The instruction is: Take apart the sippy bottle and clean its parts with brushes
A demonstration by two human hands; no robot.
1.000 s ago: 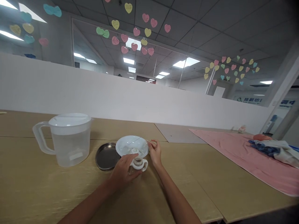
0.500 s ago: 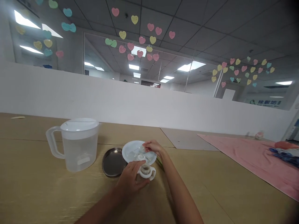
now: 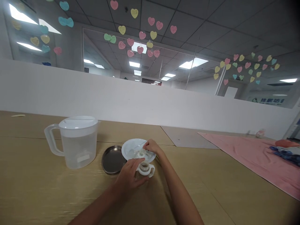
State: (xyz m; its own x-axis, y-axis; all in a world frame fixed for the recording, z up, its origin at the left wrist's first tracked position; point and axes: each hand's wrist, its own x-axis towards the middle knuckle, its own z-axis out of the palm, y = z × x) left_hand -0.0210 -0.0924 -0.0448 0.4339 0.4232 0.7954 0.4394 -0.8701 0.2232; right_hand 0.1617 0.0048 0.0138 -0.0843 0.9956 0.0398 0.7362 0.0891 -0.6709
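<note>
My left hand [image 3: 130,172] is closed around a small baby bottle [image 3: 144,167] with a white collar and a side handle. The bottle stands upright with its round mouth uncovered. Just beyond it sits a white bowl [image 3: 128,144] holding clear and whitish parts, among them a white ringed piece [image 3: 141,153]. Over the bowl's right side, my right hand [image 3: 152,147] has its fingers pinched together at these parts. What lies between those fingertips is too small to make out.
A lidded clear pitcher [image 3: 79,147] stands at the left. Between it and the bowl lies a dark round metal tray [image 3: 113,160]. To the right a pink cloth [image 3: 248,156] covers part of the table. A low white wall [image 3: 140,106] runs along the back.
My right hand has shifted slightly and its fingers have drawn closer together, lower in the bowl. My left hand keeps hold of the bottle. The whole view has tilted a little.
</note>
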